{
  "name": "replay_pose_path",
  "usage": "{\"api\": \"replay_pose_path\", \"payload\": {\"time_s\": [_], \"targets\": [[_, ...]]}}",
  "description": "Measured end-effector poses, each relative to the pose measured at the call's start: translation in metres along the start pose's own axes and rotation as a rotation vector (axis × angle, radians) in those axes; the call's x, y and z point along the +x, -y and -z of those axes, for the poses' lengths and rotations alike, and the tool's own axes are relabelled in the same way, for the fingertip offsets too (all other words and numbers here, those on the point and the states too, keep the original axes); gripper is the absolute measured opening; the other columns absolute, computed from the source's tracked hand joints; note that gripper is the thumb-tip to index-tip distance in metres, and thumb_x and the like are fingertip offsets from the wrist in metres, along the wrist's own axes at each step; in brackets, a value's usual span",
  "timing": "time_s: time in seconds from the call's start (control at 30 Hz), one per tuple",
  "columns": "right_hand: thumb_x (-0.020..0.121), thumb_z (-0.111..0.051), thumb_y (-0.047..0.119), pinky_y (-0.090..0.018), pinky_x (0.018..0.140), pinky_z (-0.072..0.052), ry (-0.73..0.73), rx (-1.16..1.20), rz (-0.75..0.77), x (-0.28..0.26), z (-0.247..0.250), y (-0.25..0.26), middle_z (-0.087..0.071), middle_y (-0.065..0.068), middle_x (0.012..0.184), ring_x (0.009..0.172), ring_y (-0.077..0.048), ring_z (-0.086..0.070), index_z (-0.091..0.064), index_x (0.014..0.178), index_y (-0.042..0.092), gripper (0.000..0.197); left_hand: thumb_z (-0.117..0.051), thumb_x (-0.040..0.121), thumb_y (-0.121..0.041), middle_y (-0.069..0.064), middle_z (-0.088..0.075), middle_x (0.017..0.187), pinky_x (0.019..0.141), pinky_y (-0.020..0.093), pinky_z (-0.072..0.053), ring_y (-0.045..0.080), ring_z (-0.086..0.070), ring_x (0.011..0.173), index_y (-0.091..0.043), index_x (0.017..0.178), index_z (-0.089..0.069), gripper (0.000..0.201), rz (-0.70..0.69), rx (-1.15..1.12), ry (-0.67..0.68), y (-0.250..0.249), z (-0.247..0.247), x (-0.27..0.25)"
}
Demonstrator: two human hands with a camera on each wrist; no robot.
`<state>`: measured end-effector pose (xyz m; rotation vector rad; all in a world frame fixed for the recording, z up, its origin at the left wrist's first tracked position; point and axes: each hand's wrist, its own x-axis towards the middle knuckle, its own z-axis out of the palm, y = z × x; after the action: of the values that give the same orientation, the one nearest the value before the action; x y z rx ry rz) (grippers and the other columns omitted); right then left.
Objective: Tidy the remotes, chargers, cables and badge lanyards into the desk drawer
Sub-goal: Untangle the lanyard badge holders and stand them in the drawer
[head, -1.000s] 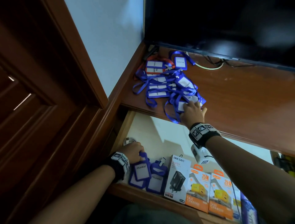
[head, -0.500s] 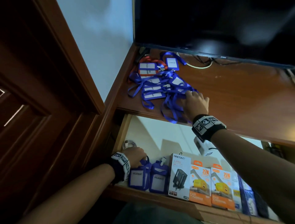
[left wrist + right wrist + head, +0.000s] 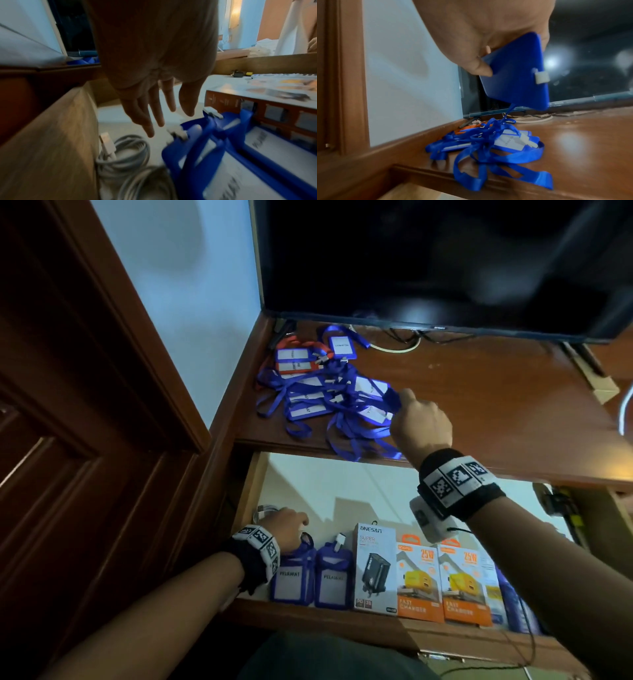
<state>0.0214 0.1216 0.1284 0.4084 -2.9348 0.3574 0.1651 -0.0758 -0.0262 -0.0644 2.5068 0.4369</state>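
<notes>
One view shows the right hand (image 3: 488,40) pinching a badge holder (image 3: 517,75).

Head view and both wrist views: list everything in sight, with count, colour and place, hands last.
Badge lanyards: a tangled pile, blue and one orange, desk top's left corner.
Badge holder: one, blue, lifted off the pile.
Badge holders: two, blue, drawer front left.
Charger boxes: one white, two orange, drawer front.
Cable: one coil, grey-white, drawer's left corner.
Drawer: one, pale-lined, open under the desk top.
Screen: one, black, back of desk.
Left hand: open above the drawer's badge holders.
Right hand: pinches the lifted badge holder.
</notes>
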Motion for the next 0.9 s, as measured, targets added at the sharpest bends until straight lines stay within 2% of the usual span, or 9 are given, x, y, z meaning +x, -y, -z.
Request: {"api": "replay_pose_path", "payload": {"time_s": [0.13,0.23,0.33,0.4,0.47,0.63,0.73,0.83,0.9], "targets": [[0.086,-0.045,0.008,-0.036,0.060,-0.030,-0.004,0.222,0.007,-0.009,-0.003,-0.005,-0.060,-0.032,0.090,0.079,-0.047,-0.055,-0.052,0.106,0.003,0.022,-0.058,0.088,-0.025,0.003,-0.046,0.139,0.103,0.034,-0.039,0.021,-0.046,0.125,-0.021,0.136,-0.046,0.049,-0.091,-0.077,-0.131,-0.014,0.036,0.001],[0.085,-0.050,0.007,-0.037,0.057,-0.030,-0.065,0.289,0.058,-0.015,-0.003,-0.009,-0.056,-0.032,0.079,0.072,-0.049,-0.049,-0.053,0.096,0.003,0.012,-0.064,0.086,-0.021,0.002,-0.049,0.132,0.100,0.033,-0.040,0.020,-0.050,0.118,-0.019,0.132,-0.048,0.049,-0.197,-0.308,-0.389,-0.036,0.074,0.000],[0.082,-0.051,0.008,-0.034,0.051,-0.030,-0.202,0.333,0.196,-0.026,0.005,-0.012,-0.042,-0.018,0.058,0.055,-0.040,-0.035,-0.052,0.080,0.009,0.003,-0.073,0.078,-0.017,0.005,-0.038,0.142,0.110,0.037,-0.032,0.024,-0.038,0.130,-0.016,0.140,-0.037,0.072,-0.305,-0.457,-0.615,-0.064,0.111,0.000],[0.075,-0.048,0.005,-0.030,0.051,-0.028,-0.250,0.384,0.256,-0.034,0.014,-0.014,-0.049,-0.014,0.056,0.056,-0.036,-0.042,-0.055,0.075,0.007,0.007,-0.080,0.071,-0.019,0.006,-0.028,0.150,0.112,0.031,-0.020,0.025,-0.024,0.137,-0.014,0.146,-0.025,0.093,-0.366,-0.380,-0.649,-0.083,0.132,0.000],[0.073,-0.049,-0.003,-0.029,0.054,-0.021,-0.291,0.505,0.273,-0.040,0.027,-0.018,-0.050,-0.003,0.058,0.059,-0.028,-0.041,-0.058,0.071,0.005,0.012,-0.083,0.066,-0.020,0.010,-0.031,0.148,0.110,0.029,-0.020,0.025,-0.024,0.136,-0.017,0.147,-0.023,0.101,-0.381,-0.356,-0.594,-0.101,0.147,0.002],[0.075,-0.056,-0.010,-0.007,0.059,-0.034,-0.422,0.722,0.260,-0.040,0.060,-0.029,-0.054,0.020,0.068,0.065,-0.006,-0.047,-0.071,0.081,0.007,0.022,-0.080,0.073,-0.028,0.004,-0.053,0.123,0.105,0.030,-0.032,0.025,-0.037,0.128,-0.016,0.130,-0.050,0.066,-0.359,-0.371,-0.494,-0.136,0.159,0.019],[0.075,-0.055,-0.011,-0.016,0.066,-0.042,-0.430,0.929,0.192,-0.033,0.073,-0.041,-0.063,0.011,0.073,0.069,0.000,-0.054,-0.069,0.083,0.009,0.025,-0.081,0.071,-0.035,-0.007,-0.057,0.108,0.098,0.033,-0.037,0.025,-0.046,0.120,-0.020,0.121,-0.055,0.058,-0.359,-0.413,-0.501,-0.157,0.162,0.036],[0.075,-0.056,0.000,-0.031,0.067,-0.042,-0.467,1.036,0.088,-0.027,0.083,-0.058,-0.063,-0.004,0.072,0.070,-0.011,-0.052,-0.062,0.082,0.012,0.016,-0.084,0.064,-0.042,0.006,-0.047,0.119,0.098,0.034,-0.038,0.023,-0.043,0.116,-0.017,0.123,-0.052,0.072,-0.254,-0.496,-0.770,-0.176,0.167,0.056],[0.076,-0.059,0.004,-0.038,0.070,-0.047,-0.493,1.081,0.036,-0.025,0.089,-0.069,-0.063,-0.006,0.077,0.075,-0.014,-0.054,-0.059,0.084,0.014,0.013,-0.084,0.061,-0.046,0.006,-0.046,0.124,0.099,0.034,-0.038,0.021,-0.042,0.117,-0.017,0.123,-0.050,0.076,-0.270,-0.536,-0.804,-0.186,0.172,0.065]]}}
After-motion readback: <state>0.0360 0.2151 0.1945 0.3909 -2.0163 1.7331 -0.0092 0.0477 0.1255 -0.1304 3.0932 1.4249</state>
